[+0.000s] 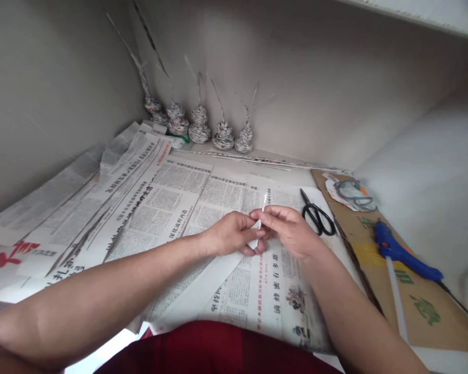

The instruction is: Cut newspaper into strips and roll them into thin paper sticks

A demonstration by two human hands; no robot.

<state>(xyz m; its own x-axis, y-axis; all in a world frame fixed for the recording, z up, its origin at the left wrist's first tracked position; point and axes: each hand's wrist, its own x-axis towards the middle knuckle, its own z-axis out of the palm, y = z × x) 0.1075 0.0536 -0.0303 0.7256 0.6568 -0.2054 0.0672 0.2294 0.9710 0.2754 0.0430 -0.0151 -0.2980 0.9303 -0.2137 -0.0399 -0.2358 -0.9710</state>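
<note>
My left hand (234,232) and my right hand (290,228) meet above the newspaper sheets. Both pinch a narrow paper strip (203,283), whose pale length trails down to the lower left under my left forearm. A thin white rolled tip (264,200) of it sticks up between the fingers of my right hand. Thumb and fingers of my left hand close on the strip just below, where a folded white bit shows. Printed newspaper (234,208) lies flat beneath both hands. Black-handled scissors (317,213) rest just beyond my right hand.
Several woven paper gourd shapes (198,124) stand along the back wall. Thin paper rods (257,158) lie before them. Cut newspaper strips (128,171) overlap at left. On a cardboard piece (425,311) at right are a blue glue gun (405,254) with a white stick and a grey coil (353,192).
</note>
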